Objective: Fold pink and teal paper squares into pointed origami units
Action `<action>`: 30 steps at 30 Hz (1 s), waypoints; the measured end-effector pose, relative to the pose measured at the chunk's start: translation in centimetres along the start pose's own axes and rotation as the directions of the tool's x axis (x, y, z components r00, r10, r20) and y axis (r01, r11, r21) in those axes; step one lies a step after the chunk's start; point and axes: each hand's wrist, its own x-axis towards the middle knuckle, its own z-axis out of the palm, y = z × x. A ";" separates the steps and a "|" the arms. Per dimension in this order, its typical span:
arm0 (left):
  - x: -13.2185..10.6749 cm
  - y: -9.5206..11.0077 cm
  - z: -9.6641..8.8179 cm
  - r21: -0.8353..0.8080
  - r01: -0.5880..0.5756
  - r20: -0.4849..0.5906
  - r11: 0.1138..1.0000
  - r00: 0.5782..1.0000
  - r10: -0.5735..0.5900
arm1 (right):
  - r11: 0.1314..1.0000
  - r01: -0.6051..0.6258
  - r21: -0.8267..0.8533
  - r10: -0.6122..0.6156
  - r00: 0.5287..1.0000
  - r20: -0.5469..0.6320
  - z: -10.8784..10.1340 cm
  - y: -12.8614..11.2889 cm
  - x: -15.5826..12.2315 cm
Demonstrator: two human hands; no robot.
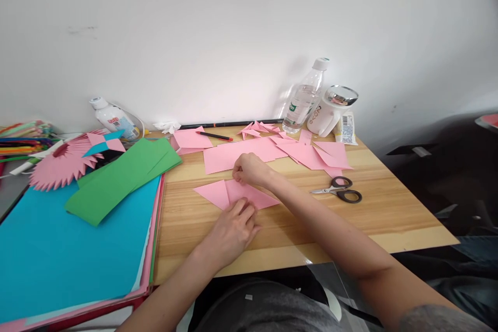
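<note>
A folded pink sheet of paper lies on the wooden table, with pointed ends at left and right and a crease near its middle. My left hand holds down its lower edge with bent fingers. At the upper edge, the curled fingers of my right hand are closed against the paper, and their tips are partly hidden. Just behind is a long pink paper strip. Scissors with black handles rest to the right of my hands, slightly apart at the blades.
Green paper strips lie on blue sheets at left, near a pleated pink paper piece. A black pencil, a water bottle, a white mug and more pink paper stand or lie along the wall.
</note>
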 end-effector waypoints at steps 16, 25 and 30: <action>0.0 0.2 -0.8 0.028 -0.003 0.057 1.000 0.998 0.001 | 0.995 -0.057 0.079 0.064 0.995 -0.081 -0.1 7.2 -6.6; -0.4 0.6 -0.3 -0.023 0.037 -0.006 0.999 0.999 -0.037 | 0.965 -0.211 -0.154 0.196 0.975 -0.106 0.0 5.3 -8.4; -0.4 0.8 -0.5 -0.037 0.059 -0.006 0.998 0.998 -0.059 | 0.954 -0.241 -0.177 0.219 0.967 -0.133 1.1 3.9 -8.1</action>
